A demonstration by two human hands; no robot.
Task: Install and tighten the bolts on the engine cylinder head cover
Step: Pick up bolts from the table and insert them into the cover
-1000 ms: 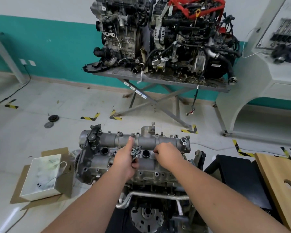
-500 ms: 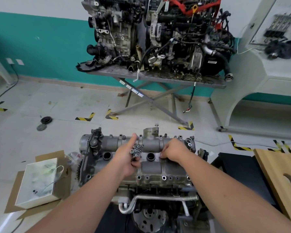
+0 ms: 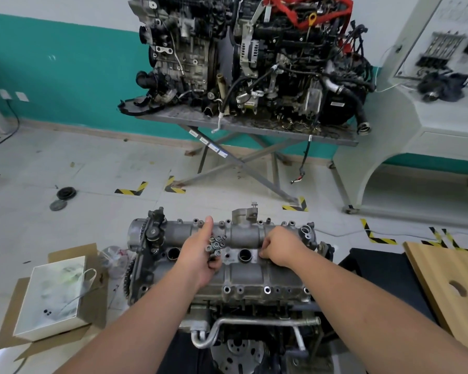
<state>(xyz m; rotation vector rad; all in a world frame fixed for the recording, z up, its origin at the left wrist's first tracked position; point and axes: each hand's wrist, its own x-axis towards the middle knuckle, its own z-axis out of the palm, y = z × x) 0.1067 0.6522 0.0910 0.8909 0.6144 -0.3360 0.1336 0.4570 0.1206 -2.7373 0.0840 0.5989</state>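
- My left hand [image 3: 197,255] is cupped around a bunch of bolts [image 3: 216,243], heads up, thumb stuck out toward the far edge of the cover [image 3: 243,276].
- My right hand [image 3: 281,248] has its fingertips [image 3: 262,253] curled down onto the cover, just right of the round hole [image 3: 245,255] between my hands. They look pinched on a bolt, but I cannot see one under them.
- I judge I am at the stage of dropping bolts in by hand, with no tightening yet. There is no wrench in either hand.
- Toward me from my knuckles, the near edge shows a row of open bolt holes [image 3: 267,289] with nothing in them.
- Next, I reckon, the right hand needs to seat this bolt straight, then reach across to my left palm for another.
- Hard to tell: whether the far-edge holes beyond my fingers are filled, how many bolts I hold, and what lies under my wrists.
- The white box [image 3: 52,295] sits well off to the left of my left hand.
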